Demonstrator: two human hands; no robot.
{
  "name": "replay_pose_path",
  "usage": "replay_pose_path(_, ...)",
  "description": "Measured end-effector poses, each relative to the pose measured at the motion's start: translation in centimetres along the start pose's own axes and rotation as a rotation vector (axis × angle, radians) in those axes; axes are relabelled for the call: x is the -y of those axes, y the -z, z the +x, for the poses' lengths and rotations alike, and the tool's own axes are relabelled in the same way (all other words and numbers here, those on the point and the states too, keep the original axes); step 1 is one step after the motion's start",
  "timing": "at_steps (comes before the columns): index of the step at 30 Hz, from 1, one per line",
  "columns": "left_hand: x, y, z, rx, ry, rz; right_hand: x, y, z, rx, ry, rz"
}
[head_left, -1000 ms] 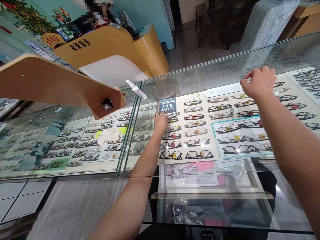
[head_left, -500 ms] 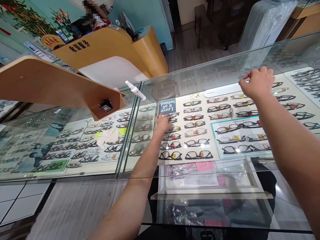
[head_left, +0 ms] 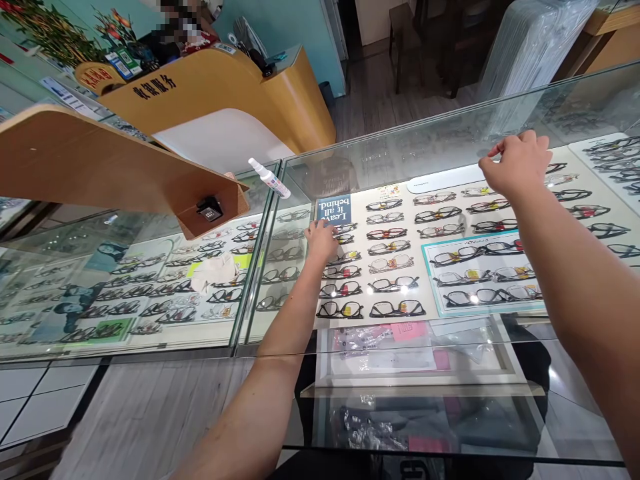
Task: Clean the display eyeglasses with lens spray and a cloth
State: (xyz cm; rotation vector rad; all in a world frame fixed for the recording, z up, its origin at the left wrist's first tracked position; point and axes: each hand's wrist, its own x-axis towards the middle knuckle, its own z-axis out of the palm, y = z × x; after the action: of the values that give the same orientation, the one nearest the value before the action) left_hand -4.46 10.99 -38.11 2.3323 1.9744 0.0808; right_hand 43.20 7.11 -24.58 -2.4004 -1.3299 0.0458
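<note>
My left hand [head_left: 321, 241] is over the top end of the leftmost column of eyeglasses [head_left: 341, 291], just below a dark blue card with white lettering [head_left: 334, 209]. Its fingers are apart and slightly bent, with nothing visible in them; whether they touch the glass or a frame I cannot tell. On the right, my right hand [head_left: 520, 165] is at the back of the glass display case [head_left: 400, 133], near a white strip [head_left: 445, 180]. Its fingers are curled in with thumb and forefinger close together; anything between them is hidden.
A white spray bottle [head_left: 269, 178] is by the joint between two cases. A wooden panel [head_left: 110, 167] leans in from the left, near a pale cloth [head_left: 215, 272]. Below the frames lies an open drawer [head_left: 420, 383] with plastic bags. Behind stands a yellow counter [head_left: 225, 87], with a person there.
My left hand has shifted slightly left and away from me, its fingers now more spread. My right hand has hardly moved.
</note>
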Motion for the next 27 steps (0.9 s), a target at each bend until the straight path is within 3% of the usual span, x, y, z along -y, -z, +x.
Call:
replay_pose_path(7, -0.3, 0.6, -0.5, 0.006, 0.052, -0.038, 0.4, 0.4, -0.3, 0.012, -0.015, -0.005)
replay_pose_path(15, -1.1, 0.8, -1.1, -0.007, 0.005, -0.068, 0.5, 0.6, -0.4, 0.016, -0.012, -0.005)
replay_pose_path(20, -4.5, 0.8, -3.1, -0.085, -0.036, -0.057, 0.9, 1.2, -0.6, 0.070, -0.020, -0.016)
replay_pose_path(24, -8.0, 0.6, -6.4, -0.087, -0.207, -0.071, 1.0, 1.5, -0.9, 0.063, -0.020, -0.009)
replay_pose_path(27, -8.7, 0.3, -8.2, -0.054, -0.274, -0.050, 1.1, 1.6, -1.0, 0.060, -0.020, -0.009)
